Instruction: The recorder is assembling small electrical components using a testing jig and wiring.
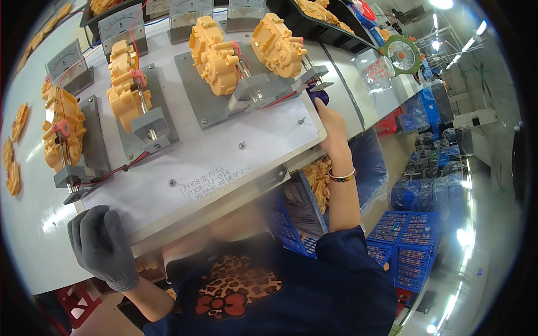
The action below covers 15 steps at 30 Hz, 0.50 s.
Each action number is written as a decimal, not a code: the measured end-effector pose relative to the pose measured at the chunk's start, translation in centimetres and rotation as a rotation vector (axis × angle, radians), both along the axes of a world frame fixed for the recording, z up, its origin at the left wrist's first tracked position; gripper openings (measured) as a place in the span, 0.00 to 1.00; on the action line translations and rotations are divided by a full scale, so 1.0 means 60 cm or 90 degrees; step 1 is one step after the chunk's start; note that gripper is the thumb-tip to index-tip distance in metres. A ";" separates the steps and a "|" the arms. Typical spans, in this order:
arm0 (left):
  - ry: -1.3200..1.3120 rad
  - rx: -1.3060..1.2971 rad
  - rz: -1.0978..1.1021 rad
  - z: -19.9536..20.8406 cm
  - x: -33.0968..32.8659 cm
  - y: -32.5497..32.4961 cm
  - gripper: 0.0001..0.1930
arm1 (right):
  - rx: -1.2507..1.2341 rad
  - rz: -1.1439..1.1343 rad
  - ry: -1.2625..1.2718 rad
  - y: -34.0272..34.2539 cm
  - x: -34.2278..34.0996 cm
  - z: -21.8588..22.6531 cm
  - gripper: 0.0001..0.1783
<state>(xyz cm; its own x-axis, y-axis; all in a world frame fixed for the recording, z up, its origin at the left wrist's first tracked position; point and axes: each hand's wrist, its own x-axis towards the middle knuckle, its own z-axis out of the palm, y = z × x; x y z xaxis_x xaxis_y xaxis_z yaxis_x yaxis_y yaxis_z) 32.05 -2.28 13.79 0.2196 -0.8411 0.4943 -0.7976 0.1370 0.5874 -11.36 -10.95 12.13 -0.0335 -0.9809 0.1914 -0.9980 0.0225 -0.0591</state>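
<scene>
My left hand [103, 246], in a grey knit glove, rests at the near left corner of the white-covered test board [246, 162]. Its fingers are curled; anything inside them is hidden. My right hand [334, 129], bare with a beaded bracelet, is closed at the board's right end. Its thumb lies against a dark purple piece [319, 96] just under the rightmost metal clamp [314, 75]; the other fingers are hidden. Yellow plastic gearbox housings sit in the fixtures: far left [61, 126], centre left [126, 84], centre right [216, 56] and right [277, 45].
Analog meters [122, 31] stand behind the fixtures, joined by red wires. Loose yellow parts [12, 168] lie at the left. A black tray [330, 22] of yellow parts and a small green fan [402, 55] are at the back right. Blue crates [400, 241] stand on the floor.
</scene>
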 end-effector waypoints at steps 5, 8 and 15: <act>-0.031 -0.010 -0.022 -0.001 0.004 -0.001 0.04 | -0.009 -0.005 -0.007 0.006 -0.008 -0.011 0.21; -0.019 -0.008 -0.008 0.001 0.003 -0.002 0.05 | -0.028 -0.009 -0.053 0.009 -0.006 -0.020 0.23; -0.020 0.001 -0.003 0.005 0.000 -0.001 0.05 | -0.172 0.094 -0.130 0.005 0.018 -0.014 0.15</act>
